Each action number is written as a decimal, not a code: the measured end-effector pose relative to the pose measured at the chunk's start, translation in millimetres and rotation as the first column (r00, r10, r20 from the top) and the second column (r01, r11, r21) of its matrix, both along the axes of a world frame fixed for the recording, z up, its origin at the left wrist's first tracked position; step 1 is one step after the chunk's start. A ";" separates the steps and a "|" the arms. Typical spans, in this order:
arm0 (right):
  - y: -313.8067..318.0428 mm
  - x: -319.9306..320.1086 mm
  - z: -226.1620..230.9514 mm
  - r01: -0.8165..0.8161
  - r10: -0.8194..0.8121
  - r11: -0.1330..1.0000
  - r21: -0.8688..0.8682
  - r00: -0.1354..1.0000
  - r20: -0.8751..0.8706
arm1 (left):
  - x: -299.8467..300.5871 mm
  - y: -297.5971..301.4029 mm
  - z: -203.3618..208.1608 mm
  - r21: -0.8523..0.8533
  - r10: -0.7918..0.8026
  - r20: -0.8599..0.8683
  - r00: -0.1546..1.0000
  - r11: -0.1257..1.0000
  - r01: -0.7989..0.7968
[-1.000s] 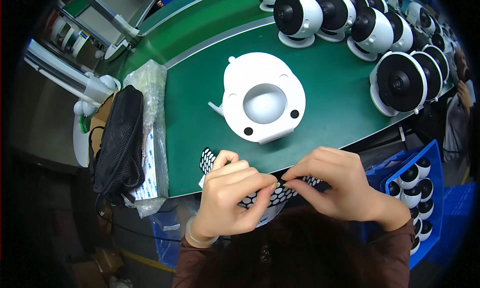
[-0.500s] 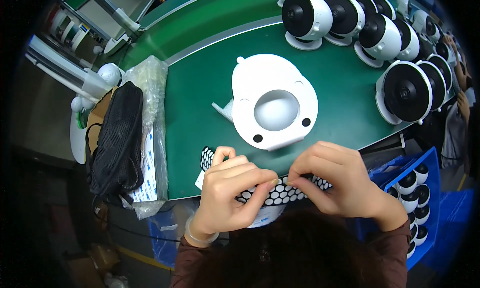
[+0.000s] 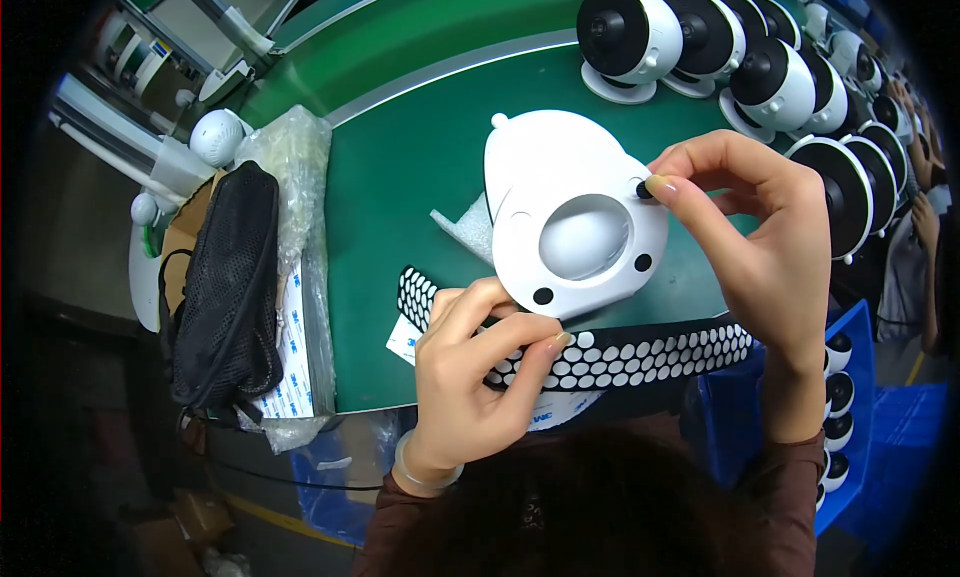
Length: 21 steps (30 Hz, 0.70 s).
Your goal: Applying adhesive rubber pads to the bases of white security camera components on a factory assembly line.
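Observation:
A white camera unit lies on its front on the green bench, its base ring facing up around a white dome. Two black round pads sit on the ring's near part. At the ring's upper right, my right hand pinches a third black round pad between thumb and forefinger, against a round spot on the ring. My left hand is closed on a black strip covered in rows of white dots. That strip stretches along the bench's near edge, partly hidden by my left fingers.
Several white-and-black cameras stand at the far right. A blue crate with more of them is beside the bench. At left lie a black mesh pouch and bubble wrap. Foam wrap pokes out beside the unit.
My right hand has left the strip and moved up to the ring, where a black pad now shows. The unit has shifted slightly right. My left hand keeps hold of the strip.

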State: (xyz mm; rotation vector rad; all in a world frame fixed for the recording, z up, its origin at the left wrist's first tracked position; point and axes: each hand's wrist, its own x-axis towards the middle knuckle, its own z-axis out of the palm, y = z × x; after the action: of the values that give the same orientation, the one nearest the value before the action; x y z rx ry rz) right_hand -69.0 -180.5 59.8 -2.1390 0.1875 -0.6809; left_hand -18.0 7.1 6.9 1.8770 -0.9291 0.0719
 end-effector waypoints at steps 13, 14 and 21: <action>6.0 4.8 -5.7 0.068 -0.062 0.974 -0.216 0.997 0.034 | 4.7 2.6 -3.0 0.007 -0.034 0.060 0.998 0.999 0.033; 4.9 6.4 -6.7 0.045 -0.038 0.972 -0.229 0.999 0.035 | 4.4 4.5 -3.9 0.009 -0.026 0.060 0.998 1.000 0.026; 3.8 1.8 -10.6 0.160 -0.130 0.984 -0.075 0.943 0.307 | -7.2 18.2 1.9 0.079 0.009 0.003 1.000 0.997 -0.010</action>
State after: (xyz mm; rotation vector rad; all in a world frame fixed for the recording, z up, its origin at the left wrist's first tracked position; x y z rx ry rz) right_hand -67.2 -176.7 49.1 -2.0966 0.1488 -1.1135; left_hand -25.2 25.4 8.7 1.9546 -0.9365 0.0435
